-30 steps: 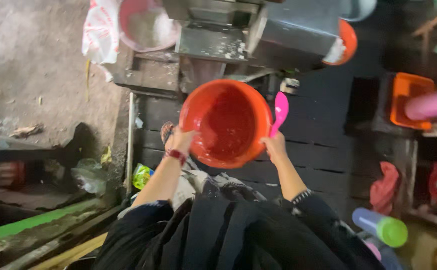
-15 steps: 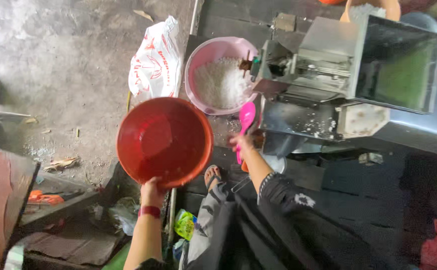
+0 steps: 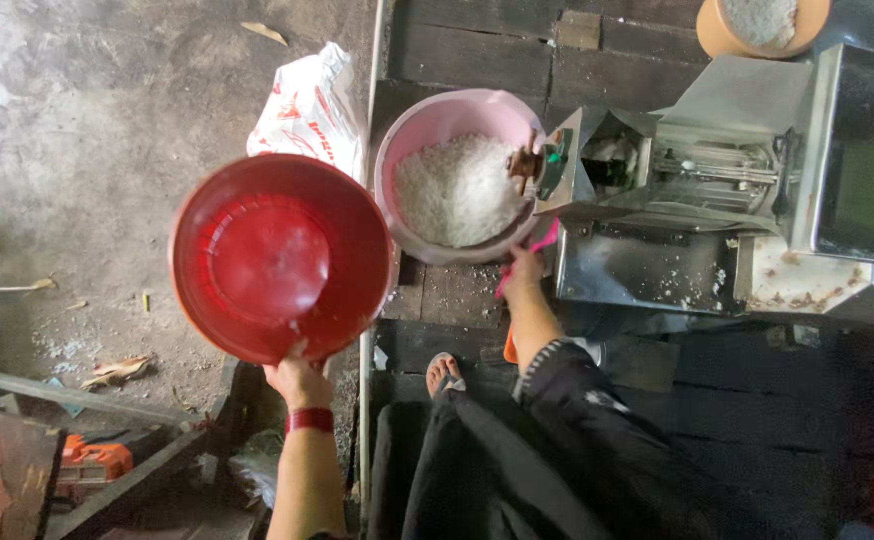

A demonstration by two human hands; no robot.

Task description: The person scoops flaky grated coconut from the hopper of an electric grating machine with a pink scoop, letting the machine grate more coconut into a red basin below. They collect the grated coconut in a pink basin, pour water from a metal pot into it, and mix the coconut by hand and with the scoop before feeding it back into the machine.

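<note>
Red plastic basin point(image 3: 279, 255), empty, tipped up with its inside toward the camera, pinched at its near rim by left hand point(image 3: 297, 380), fingers curled over the edge. Just right of it, nearly touching: pink tub point(image 3: 437, 120) of white grated stuff under spout of metal machine point(image 3: 717, 200). Right hand point(image 3: 524, 272) closed around pink scoop point(image 3: 529, 258) at tub's near rim, nearer the tub than the left.
</note>
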